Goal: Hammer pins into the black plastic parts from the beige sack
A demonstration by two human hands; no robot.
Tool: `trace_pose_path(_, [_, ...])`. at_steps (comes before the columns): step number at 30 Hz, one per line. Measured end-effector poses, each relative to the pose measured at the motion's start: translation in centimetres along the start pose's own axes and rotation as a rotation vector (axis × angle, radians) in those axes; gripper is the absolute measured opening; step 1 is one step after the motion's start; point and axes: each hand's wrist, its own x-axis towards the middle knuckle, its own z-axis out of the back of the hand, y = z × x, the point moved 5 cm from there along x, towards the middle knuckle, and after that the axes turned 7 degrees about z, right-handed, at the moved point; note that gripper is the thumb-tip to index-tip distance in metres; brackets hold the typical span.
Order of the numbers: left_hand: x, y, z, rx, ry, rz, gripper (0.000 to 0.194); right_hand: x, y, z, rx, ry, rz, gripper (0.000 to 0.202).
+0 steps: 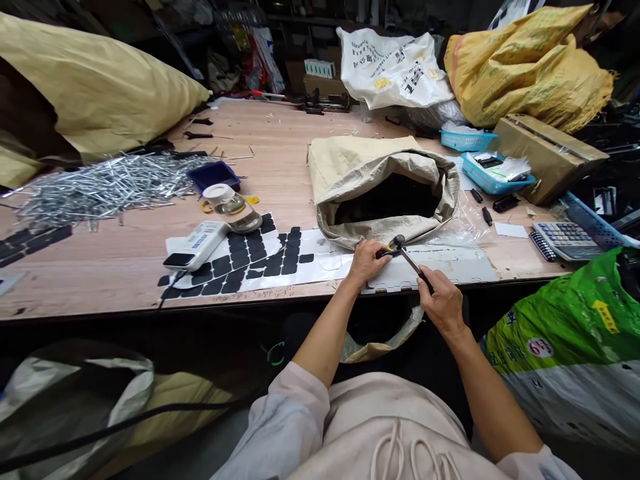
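At the table's front edge, my right hand (441, 301) is wrapped round the dark handle of a small hammer (411, 259). The hammer's head is just right of my left hand (369, 260), whose fingers are closed on a small dark piece that I cannot make out. Both hands are over a grey-white sheet (450, 265) on the table (125, 273). Right behind them lies an open beige sack (360, 157), its mouth facing me and its inside dark.
Metal rods (115, 187) are heaped at the left near a blue tray (214, 175). A clear jar (233, 208), a white box (200, 243) and black stickers (240, 250) lie left of my hands. Blue baskets (497, 179) and a calculator (567, 237) are at the right.
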Motion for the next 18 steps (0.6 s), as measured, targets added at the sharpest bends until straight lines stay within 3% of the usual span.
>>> trace_pose_path(4, [0.2,0.2,-0.1,0.005,-0.001,0.004,0.013,0.1,0.2,0.0,-0.119,0.019,0.016,0.032])
trace_pose_path(12, [0.1,0.3,-0.1,0.004,-0.003,-0.002,0.011,0.3,-0.1,0.7,-0.137,-0.003,-0.039,0.035])
trace_pose_path(18, [0.1,0.4,-0.3,0.016,-0.005,-0.007,0.012,1.2,-2.3,0.2,0.045,0.016,-0.186,0.035])
